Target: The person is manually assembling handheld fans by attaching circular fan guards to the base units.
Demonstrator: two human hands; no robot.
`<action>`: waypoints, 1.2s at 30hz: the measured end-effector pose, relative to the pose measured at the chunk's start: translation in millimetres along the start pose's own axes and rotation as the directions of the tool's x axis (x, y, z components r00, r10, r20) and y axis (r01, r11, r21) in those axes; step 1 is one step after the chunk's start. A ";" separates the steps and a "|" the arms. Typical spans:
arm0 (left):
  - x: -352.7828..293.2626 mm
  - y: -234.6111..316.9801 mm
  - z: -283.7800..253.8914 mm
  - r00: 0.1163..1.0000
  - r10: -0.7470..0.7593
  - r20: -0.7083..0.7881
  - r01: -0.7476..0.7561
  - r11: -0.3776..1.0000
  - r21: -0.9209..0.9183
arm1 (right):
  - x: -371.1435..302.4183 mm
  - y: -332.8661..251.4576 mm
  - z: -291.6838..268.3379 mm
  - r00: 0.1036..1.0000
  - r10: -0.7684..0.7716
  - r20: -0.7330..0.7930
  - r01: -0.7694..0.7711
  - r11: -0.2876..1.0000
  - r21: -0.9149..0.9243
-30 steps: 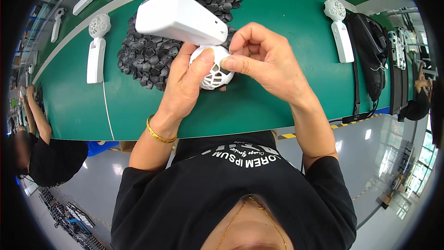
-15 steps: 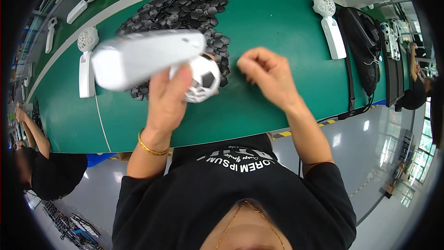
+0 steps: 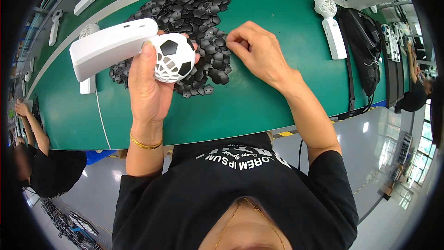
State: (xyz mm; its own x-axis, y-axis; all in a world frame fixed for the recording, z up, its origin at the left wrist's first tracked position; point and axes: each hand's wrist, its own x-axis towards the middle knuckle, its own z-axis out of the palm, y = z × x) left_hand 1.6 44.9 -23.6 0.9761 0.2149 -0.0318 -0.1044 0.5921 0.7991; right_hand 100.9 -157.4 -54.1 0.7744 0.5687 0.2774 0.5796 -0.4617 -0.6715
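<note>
Shut around the neck of a white handheld device (image 3: 108, 48) is my left hand (image 3: 150, 78). The device's thick handle points left, and its round head, patterned like a football, faces me. Black pentagons sit in part of that head, while other cells are open white lattice. Behind it spreads a pile of small black pentagonal pieces (image 3: 194, 14). My right hand (image 3: 259, 53) is at the pile's right edge, fingers curled and thumb and index pinched together. Its fingertips meet the edge of the pieces; whether one is between them is hidden.
On the green table (image 3: 259, 111), a lattice-headed white device (image 3: 334, 32) lies at the right beside a black bag (image 3: 363, 46). Another white device (image 3: 88, 85) is at the left, partly covered by the held one. A co-worker (image 3: 55, 171) is at the far left.
My left hand has carried the device left, and its football head has turned to show more of its pattern. My right hand has moved up and left to the pile's edge.
</note>
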 end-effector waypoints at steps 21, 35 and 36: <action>10.3 10.2 19.6 0.997 -0.074 -0.014 0.070 0.980 -0.185 | 7.0 -10.4 -5.3 0.862 -0.374 0.343 0.500 0.739 -0.451; 15.4 -6.8 52.3 0.984 -0.172 -0.052 0.137 0.905 -0.402 | -11.5 -71.9 16.8 0.936 0.101 -0.338 0.152 0.750 0.644; 14.2 -7.6 53.3 0.984 -0.174 -0.047 0.141 0.903 -0.405 | -11.7 -71.5 18.4 0.921 0.079 -0.382 0.183 0.777 0.602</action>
State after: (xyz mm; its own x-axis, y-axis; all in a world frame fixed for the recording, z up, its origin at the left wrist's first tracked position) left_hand 26.4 2.0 1.9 0.9693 0.1447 -0.1990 -0.0341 0.8800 0.4738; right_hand 45.6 -118.5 -22.0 0.8559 0.2266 0.4648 0.4393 0.1558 -0.8848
